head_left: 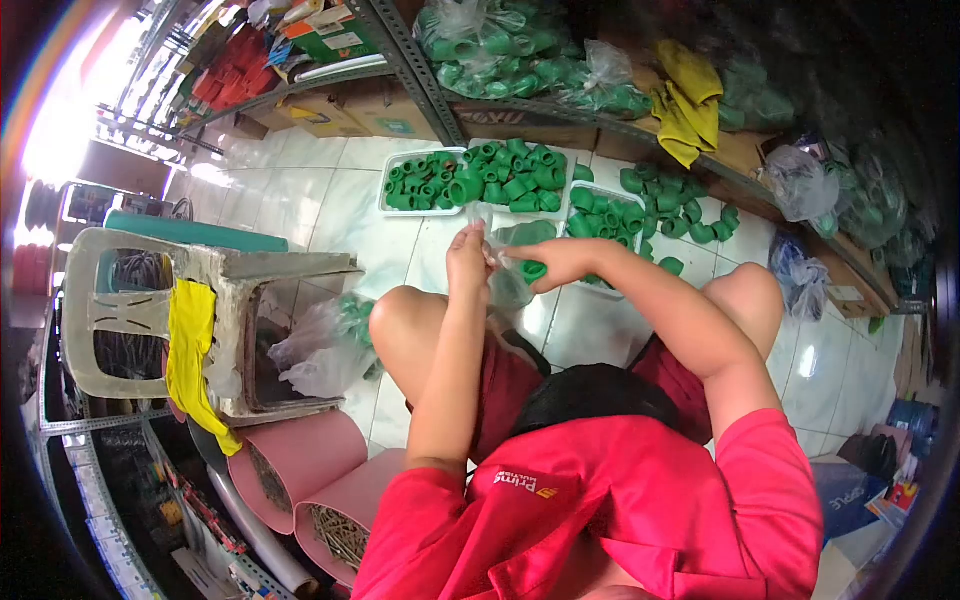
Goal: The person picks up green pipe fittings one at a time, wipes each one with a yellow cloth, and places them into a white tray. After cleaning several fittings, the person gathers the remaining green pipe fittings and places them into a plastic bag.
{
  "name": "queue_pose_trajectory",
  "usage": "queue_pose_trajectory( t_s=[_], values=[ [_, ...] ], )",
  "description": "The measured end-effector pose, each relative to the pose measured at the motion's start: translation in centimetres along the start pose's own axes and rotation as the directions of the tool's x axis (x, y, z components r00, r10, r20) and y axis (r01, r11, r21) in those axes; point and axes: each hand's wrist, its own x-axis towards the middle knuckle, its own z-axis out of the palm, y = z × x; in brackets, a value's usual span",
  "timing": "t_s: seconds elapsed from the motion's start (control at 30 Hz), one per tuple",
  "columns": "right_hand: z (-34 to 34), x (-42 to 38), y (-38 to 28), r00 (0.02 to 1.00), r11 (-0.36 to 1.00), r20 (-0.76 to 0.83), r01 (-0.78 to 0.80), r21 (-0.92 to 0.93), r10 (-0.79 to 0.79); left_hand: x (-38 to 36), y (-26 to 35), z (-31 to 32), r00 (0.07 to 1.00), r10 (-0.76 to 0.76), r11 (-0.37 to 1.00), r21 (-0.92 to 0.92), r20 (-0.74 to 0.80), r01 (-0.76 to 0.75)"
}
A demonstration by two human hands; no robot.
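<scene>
In front of my knees, my left hand point(468, 260) is closed in a pinch on the gathered neck of a clear plastic bag point(510, 288). My right hand point(560, 262) reaches in from the right, its fingers closed on the same bag. A green pipe fitting point(533, 270) shows under the right fingers; whether it is inside the bag is hard to make out. Just beyond the hands, green pipe fittings point(515, 180) fill a middle tray, with a white tray point(382, 195) to the left and another tray point(640, 210) to the right.
Loose green fittings point(690, 205) lie on the tiled floor point(390, 240) at right. A plastic chair point(115, 250) with a yellow cloth point(190, 345) stands at left, near pink containers point(320, 440) of screws. Shelves point(420, 90) hold bagged fittings point(520, 60). Another filled bag point(330, 340) sits by my left knee.
</scene>
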Motion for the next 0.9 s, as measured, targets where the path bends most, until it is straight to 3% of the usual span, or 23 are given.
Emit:
queue_pose_trajectory(
  t_s=[0.1,0.17,0.3,0.37,0.5,0.57,0.63,0.67,0.7,0.77,0.8,0.83,0.87,0.9],
  values=[
    [0.0,1.8,0.0,0.992,0.998,-0.122,-0.013,-0.069,0.004,1.6,1.0,-0.7,0.996,0.028,0.997,-0.065,-0.083,-0.034],
    [-2.5,1.6,-1.6,0.959,0.962,-0.25,-0.184,-0.204,0.13,1.9,2.7,0.3,0.988,0.116,0.991,-0.058,-0.098,-0.122],
    [-3.6,-0.1,-3.3,0.921,0.956,-0.383,-0.17,-0.241,0.068,0.8,5.7,2.1,0.957,0.268,0.958,-0.076,-0.109,-0.277],
    [-2.6,-1.2,-4.4,0.919,0.946,-0.381,-0.207,-0.251,0.1,1.2,5.9,1.4,0.944,0.331,0.944,0.006,-0.017,-0.33],
    [1.4,-2.6,-3.5,0.95,0.976,-0.295,-0.155,-0.154,0.104,0.0,3.1,-0.5,0.954,0.299,0.949,0.112,-0.028,-0.294],
    [2.3,-2.8,-2.6,0.96,0.979,-0.249,-0.163,-0.123,0.128,-1.8,0.9,-1.0,0.967,0.227,0.972,0.087,-0.113,-0.218],
    [2.1,-2.9,-2.4,0.989,0.981,0.027,-0.137,-0.14,0.142,-2.2,-0.9,-2.2,0.97,0.209,0.975,0.102,-0.124,-0.197],
    [1.4,-2.5,-2.4,0.993,0.989,0.022,-0.114,-0.098,0.117,-2.6,-1.3,-2.4,0.966,0.201,0.979,0.064,-0.161,-0.193],
    [0.4,-2.4,-2.3,0.988,0.982,0.02,-0.153,0.115,0.151,-2.8,-1.7,-2.7,0.961,0.19,0.982,0.024,-0.199,-0.189],
    [-0.5,-0.6,-1.9,0.989,0.849,-0.138,0.026,0.527,0.056,-2.9,-1.6,-3.0,0.962,0.197,0.98,0.025,-0.191,-0.196],
    [-0.7,0.3,-1.9,0.989,0.85,-0.136,0.026,0.526,0.054,-2.9,-1.3,-3.1,0.965,0.189,0.982,0.039,-0.181,-0.185],
    [-1.0,1.3,-2.4,0.989,0.483,-0.145,0.118,0.867,0.018,-2.9,-1.1,-3.0,0.969,0.183,0.983,0.052,-0.168,-0.177],
    [-1.2,2.3,-2.9,0.985,-0.01,-0.17,0.17,0.985,-0.01,-2.8,-1.1,-3.0,0.968,0.186,0.982,0.051,-0.167,-0.18],
    [-0.8,3.2,-3.2,0.985,-0.01,-0.172,0.172,0.985,-0.011,-2.8,-1.3,-3.1,0.963,0.216,0.976,0.004,-0.164,-0.219]
  ],
)
